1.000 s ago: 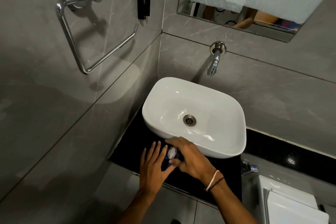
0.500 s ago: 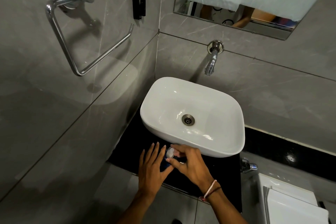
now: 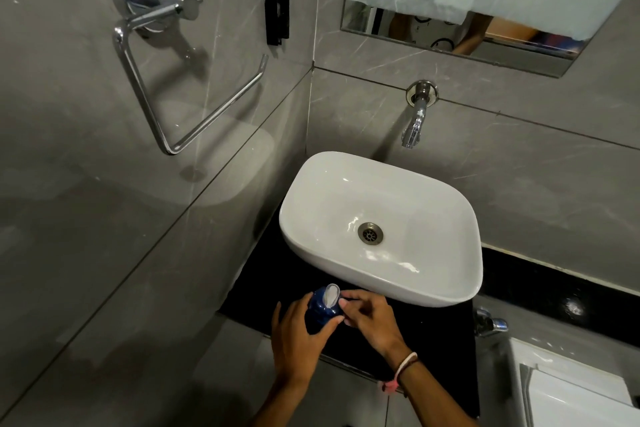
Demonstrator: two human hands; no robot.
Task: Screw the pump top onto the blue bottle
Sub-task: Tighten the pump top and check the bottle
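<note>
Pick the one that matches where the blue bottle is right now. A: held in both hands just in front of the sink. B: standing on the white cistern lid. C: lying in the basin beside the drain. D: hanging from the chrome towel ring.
A: the left hand wraps the blue bottle while the right hand grips at its white pump top, just in front of the sink.

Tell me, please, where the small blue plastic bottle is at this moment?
In the head view, the small blue plastic bottle sits low and centre, held between the left hand and right hand, just before the white ceramic basin.
</note>
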